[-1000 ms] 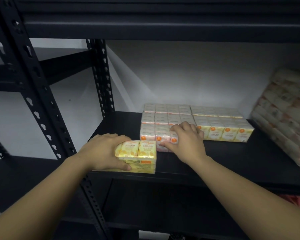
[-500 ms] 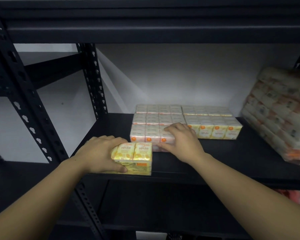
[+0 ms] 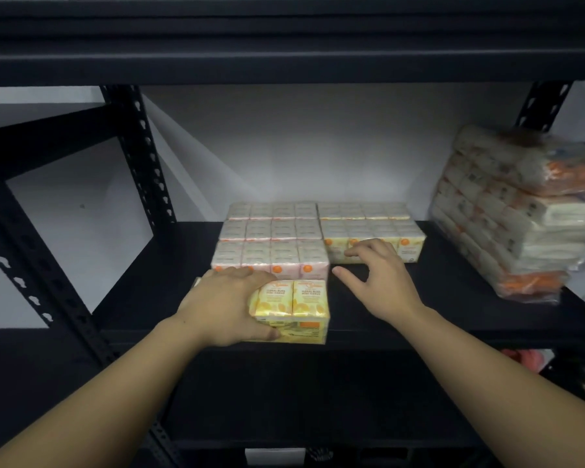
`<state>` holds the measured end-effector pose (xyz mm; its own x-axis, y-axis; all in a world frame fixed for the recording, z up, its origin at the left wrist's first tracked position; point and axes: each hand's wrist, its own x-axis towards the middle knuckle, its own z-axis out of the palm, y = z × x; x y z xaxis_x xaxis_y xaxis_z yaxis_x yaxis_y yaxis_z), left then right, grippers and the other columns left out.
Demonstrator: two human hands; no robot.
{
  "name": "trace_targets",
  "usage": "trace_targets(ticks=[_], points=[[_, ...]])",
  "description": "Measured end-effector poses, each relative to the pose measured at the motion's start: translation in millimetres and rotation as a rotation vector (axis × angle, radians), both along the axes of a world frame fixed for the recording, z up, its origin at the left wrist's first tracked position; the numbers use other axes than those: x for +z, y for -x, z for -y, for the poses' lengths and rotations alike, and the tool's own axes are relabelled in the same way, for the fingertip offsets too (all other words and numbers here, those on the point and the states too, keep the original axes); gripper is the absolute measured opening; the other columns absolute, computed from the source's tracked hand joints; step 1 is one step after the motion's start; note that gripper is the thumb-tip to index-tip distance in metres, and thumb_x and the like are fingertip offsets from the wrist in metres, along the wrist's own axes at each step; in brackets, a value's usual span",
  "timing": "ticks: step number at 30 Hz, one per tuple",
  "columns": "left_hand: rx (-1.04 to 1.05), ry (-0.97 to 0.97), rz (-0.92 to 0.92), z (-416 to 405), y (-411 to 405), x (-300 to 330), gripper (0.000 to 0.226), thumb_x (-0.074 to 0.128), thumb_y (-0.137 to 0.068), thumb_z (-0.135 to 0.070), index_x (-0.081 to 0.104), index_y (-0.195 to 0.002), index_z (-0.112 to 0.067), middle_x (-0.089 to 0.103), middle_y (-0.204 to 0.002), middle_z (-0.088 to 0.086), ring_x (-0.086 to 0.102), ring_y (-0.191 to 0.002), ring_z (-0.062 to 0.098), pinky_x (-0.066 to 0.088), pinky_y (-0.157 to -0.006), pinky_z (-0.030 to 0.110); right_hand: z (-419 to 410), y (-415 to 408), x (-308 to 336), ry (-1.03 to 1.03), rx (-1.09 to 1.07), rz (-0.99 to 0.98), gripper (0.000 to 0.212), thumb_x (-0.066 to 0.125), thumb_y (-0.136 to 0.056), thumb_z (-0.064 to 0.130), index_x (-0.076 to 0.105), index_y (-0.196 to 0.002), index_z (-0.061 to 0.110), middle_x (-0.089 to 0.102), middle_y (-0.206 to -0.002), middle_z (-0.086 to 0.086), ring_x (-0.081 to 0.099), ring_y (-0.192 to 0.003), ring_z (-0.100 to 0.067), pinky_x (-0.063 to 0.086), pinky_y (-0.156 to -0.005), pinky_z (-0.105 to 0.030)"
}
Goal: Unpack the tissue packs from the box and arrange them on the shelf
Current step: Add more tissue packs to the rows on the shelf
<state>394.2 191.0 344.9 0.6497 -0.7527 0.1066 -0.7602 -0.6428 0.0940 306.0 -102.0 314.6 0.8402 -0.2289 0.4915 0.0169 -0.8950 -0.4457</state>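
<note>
Film-wrapped yellow tissue pack (image 3: 293, 310), probably light and squashy, is sitting near the shelf (image 3: 470, 319) front edge; left hand (image 3: 223, 307) is grasping its side, right hand (image 3: 379, 282) hovering released.

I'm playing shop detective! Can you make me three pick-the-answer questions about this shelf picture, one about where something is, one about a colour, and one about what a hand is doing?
1. Where is the yellow tissue pack?
A. at the front edge of the shelf, in front of the pink-edged packs
B. on top of the big stack at the right
C. on the floor

2. What colour is the shelf?
A. white
B. black
C. red

3. What is the right hand doing?
A. gripping the yellow pack
B. holding a box
C. fingers spread, holding nothing

Answers:
1. A, it sits at the shelf's front lip, right before the front row of packs.
2. B, the board and posts are black against a white wall.
3. C, its fingers are spread above the shelf beside the packs; the left hand is the one that holds the yellow pack.
</note>
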Motion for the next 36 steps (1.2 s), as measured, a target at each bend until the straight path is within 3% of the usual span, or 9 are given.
trace_targets(ticks=[5,10,15,19,24,27,31,36], points=[[-0.050,0.023,-0.019,40,20,0,0.092,0.061,-0.065,-0.088,0.036,-0.146,-0.051,0.055,-0.136,-0.020,0.049,-0.126,0.010,0.036,-0.110,0.041,28,29,-6,-0.063,-0.024,-0.025,0.040,0.066,-0.094,0.054,0.070,-0.123,0.026,0.059,-0.119,0.015,0.050,-0.118,-0.007,0.046,-0.104,-0.039],[-0.161,0.090,-0.079,76,41,5,0.085,0.066,-0.066,-0.085,0.042,-0.140,-0.051,0.055,-0.130,-0.024,0.049,-0.121,0.005,0.039,-0.105,0.038,57,55,-2,-0.253,-0.077,0.047,0.024,0.068,-0.095,0.050,0.073,-0.109,0.030,0.064,-0.108,0.019,0.060,-0.104,0.001,0.052,-0.091,-0.031],[-0.211,0.385,-0.415,113,54,14,0.079,0.084,-0.068,-0.068,0.051,-0.137,-0.049,0.060,-0.123,-0.026,0.056,-0.114,-0.003,0.051,-0.098,0.032,84,81,10,-0.395,-0.133,0.114,0.013,0.062,-0.100,0.046,0.072,-0.096,0.039,0.069,-0.099,0.015,0.063,-0.092,0.002,0.054,-0.081,-0.032],[-0.205,0.523,-0.605,142,58,20,0.078,0.089,-0.068,-0.061,0.051,-0.136,-0.049,0.065,-0.121,-0.024,0.063,-0.112,-0.003,0.055,-0.096,0.031,94,94,23,-0.467,-0.099,0.190,0.027,0.054,-0.104,0.050,0.073,-0.092,0.036,0.072,-0.091,0.009,0.068,-0.090,-0.008,0.055,-0.080,-0.038],[-0.205,0.557,-0.588,176,61,21,0.072,0.079,-0.071,-0.074,0.048,-0.132,-0.051,0.058,-0.126,-0.020,0.063,-0.112,0.000,0.059,-0.095,0.037,89,98,44,-0.599,-0.060,0.270,0.058,0.038,-0.101,0.064,0.071,-0.084,0.019,0.073,-0.082,-0.002,0.070,-0.084,-0.021,0.056,-0.080,-0.047],[-0.204,0.538,-0.527,190,63,23,0.059,0.073,-0.074,-0.074,0.046,-0.125,-0.063,0.048,-0.127,-0.020,0.055,-0.118,0.000,0.056,-0.101,0.040,88,97,60,-0.656,-0.059,0.302,0.052,0.041,-0.108,0.054,0.071,-0.086,0.018,0.073,-0.082,0.000,0.070,-0.083,-0.015,0.055,-0.079,-0.038],[-0.255,0.585,-0.588,205,73,40,0.063,0.077,-0.082,-0.060,0.049,-0.137,-0.045,0.064,-0.125,-0.020,0.064,-0.113,-0.002,0.059,-0.097,0.041,85,93,77,-0.645,-0.046,0.347,0.047,0.047,-0.108,0.044,0.061,-0.073,0.016,0.062,-0.065,0.007,0.059,-0.065,-0.009,0.046,-0.064,-0.030],[-0.244,0.711,-0.538,210,75,69,0.080,0.087,-0.069,-0.062,0.050,-0.136,-0.039,0.070,-0.118,-0.019,0.068,-0.104,-0.004,0.061,-0.091,0.037,80,82,81,-0.581,-0.038,0.362,0.043,0.054,-0.106,0.042,0.062,-0.070,0.018,0.063,-0.063,0.010,0.057,-0.062,-0.004,0.045,-0.059,-0.022]])
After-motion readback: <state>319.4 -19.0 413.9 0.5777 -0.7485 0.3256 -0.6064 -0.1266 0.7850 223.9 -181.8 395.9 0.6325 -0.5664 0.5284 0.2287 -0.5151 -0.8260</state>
